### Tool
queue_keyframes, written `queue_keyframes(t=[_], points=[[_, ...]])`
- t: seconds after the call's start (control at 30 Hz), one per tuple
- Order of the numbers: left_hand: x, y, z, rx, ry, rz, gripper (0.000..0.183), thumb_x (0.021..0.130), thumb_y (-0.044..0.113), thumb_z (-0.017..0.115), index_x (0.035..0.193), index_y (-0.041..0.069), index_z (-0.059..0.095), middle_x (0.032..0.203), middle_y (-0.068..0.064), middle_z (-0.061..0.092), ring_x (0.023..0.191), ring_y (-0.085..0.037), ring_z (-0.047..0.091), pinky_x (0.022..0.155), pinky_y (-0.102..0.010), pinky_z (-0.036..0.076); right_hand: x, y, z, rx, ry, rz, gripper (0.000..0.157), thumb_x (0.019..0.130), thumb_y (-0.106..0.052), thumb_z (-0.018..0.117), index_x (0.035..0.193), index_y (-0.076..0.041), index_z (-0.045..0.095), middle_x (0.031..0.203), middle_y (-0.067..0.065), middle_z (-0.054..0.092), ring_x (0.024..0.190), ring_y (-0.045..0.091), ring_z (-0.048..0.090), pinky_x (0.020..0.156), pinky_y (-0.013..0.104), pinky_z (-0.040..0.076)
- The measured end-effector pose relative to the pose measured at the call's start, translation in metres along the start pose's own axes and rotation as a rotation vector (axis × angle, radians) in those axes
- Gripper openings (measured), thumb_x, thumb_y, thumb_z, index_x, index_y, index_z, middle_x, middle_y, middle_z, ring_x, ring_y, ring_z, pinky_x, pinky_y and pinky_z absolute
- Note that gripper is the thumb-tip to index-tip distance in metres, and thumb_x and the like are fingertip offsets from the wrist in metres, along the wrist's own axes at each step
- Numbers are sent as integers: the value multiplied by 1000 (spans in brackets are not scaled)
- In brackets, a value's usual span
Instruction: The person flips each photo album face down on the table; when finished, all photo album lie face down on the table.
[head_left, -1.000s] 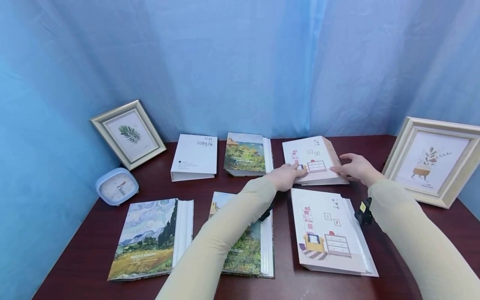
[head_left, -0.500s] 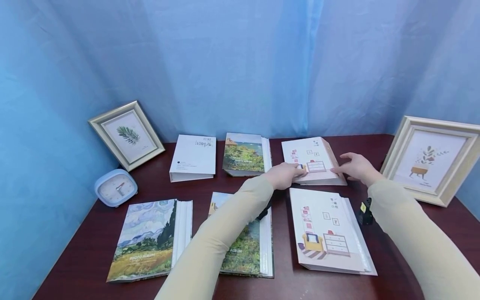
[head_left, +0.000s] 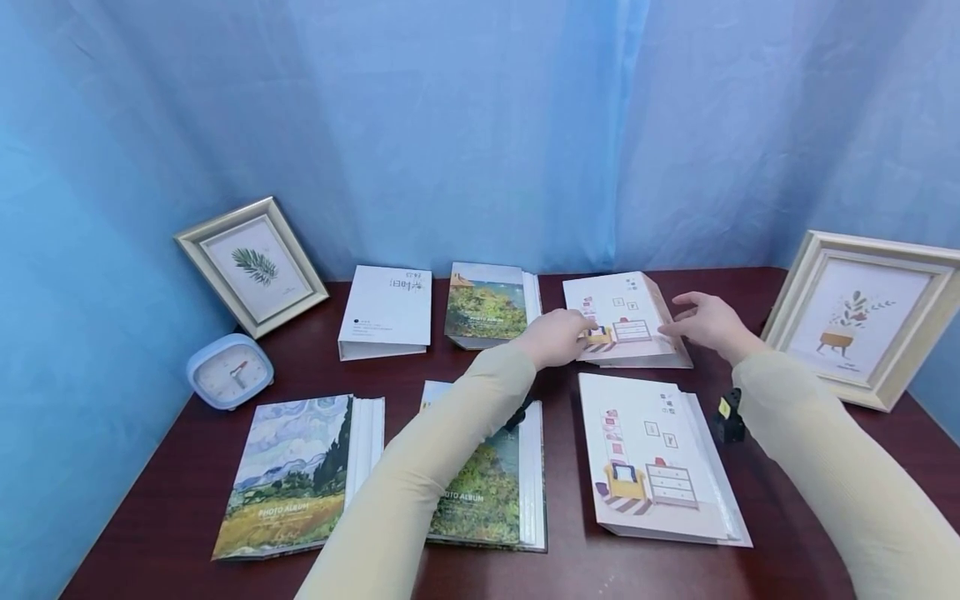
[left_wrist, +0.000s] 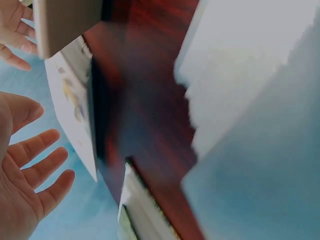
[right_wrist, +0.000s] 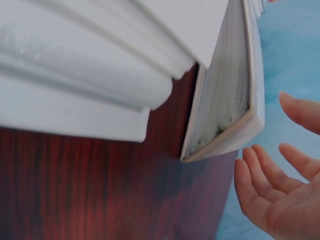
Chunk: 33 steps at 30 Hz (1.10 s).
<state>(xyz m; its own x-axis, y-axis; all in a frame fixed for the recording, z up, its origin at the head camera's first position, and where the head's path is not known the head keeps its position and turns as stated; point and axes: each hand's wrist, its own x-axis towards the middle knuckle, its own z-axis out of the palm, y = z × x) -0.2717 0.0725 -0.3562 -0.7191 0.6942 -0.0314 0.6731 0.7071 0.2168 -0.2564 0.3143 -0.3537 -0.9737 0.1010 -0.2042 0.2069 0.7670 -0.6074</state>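
Observation:
In the head view, a white photo album (head_left: 630, 321) with a drawing of a yellow chair and a dresser lies at the back right. My left hand (head_left: 553, 337) is at its left edge, fingers loosely spread. The left wrist view shows that hand (left_wrist: 30, 165) with fingers apart, gripping nothing, and the album (left_wrist: 75, 110) beyond them. On the other side, my right hand (head_left: 708, 323) is by the album's spine. Seen from the right wrist, its relaxed fingers (right_wrist: 250, 180) are close to the spine; whether they touch it I cannot tell.
A larger matching album (head_left: 660, 458) lies in front. Painted albums (head_left: 292, 475), (head_left: 487, 304) and a white album (head_left: 386, 312) are to the left. A blue clock (head_left: 230, 371) and a picture frame (head_left: 255, 267) stand at left, another frame (head_left: 862, 321) at right.
My left hand has drawn back slightly left from the small white album's cover, showing more of the chair drawing. The right hand has risen a little beside the spine. The albums look unmoved.

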Motion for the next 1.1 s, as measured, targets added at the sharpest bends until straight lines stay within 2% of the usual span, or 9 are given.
queue_keyframes(t=[0.2,0.4,0.57,0.83,1.1], points=[[-7,-8,-11,-42,38,-30,36,100,17,46,135,14,54,134,-3,56,123,-15,52,100,-29,43,-4,-13,2,-4,28,-30,65,89,-22,63,138,9,34,124,34,47,111,46,48,95,57,42],[-16,-19,-19,-71,111,-39,35,100,16,45,133,11,56,131,-5,58,119,-16,55,99,-28,44,-4,-27,6,24,33,-30,65,89,-22,63,141,5,34,126,31,48,111,43,47,97,55,42],[-25,-33,-22,-142,161,-81,34,100,17,46,131,8,56,130,-8,58,119,-19,55,98,-31,45,-7,-39,10,26,30,-45,66,89,-20,63,142,4,33,127,30,48,112,41,47,97,54,42],[-43,-57,-27,-165,178,-152,34,100,17,46,132,9,55,134,-9,54,123,-22,52,101,-34,44,-9,-59,17,51,-2,-82,69,88,-21,65,144,2,32,131,30,47,121,44,43,101,57,36],[-63,-77,-31,-159,167,-229,37,99,19,50,135,10,53,139,-10,50,127,-25,49,103,-39,42,-5,-76,33,69,-22,-147,64,89,-21,65,142,1,36,129,28,49,118,42,50,95,50,45]])
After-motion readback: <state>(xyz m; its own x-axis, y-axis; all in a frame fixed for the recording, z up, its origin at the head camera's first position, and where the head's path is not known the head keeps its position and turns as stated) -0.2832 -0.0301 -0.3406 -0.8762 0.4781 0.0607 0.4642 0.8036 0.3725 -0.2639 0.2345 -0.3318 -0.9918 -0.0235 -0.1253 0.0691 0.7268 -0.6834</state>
